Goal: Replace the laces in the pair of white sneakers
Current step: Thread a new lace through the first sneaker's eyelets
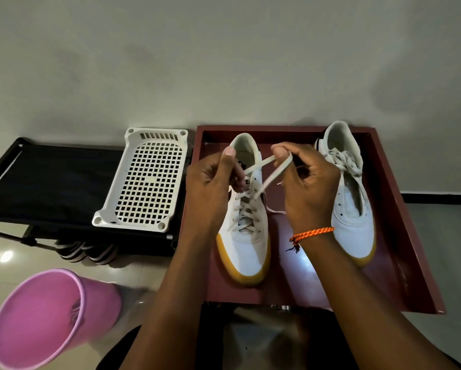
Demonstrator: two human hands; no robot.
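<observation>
Two white sneakers with yellow soles stand in a dark red tray, toes toward me. The left sneaker is laced through several eyelets, and its white lace rises crossed above the tongue. My left hand pinches one lace end over that shoe. My right hand, with an orange cord at the wrist, grips the other lace end just right of it. The right sneaker has a loose lace bunched near its opening.
A white perforated plastic basket lies left of the tray on a black folding rack. A pink bucket lies tipped at the lower left. Striped items sit under the rack. A wall is behind the tray.
</observation>
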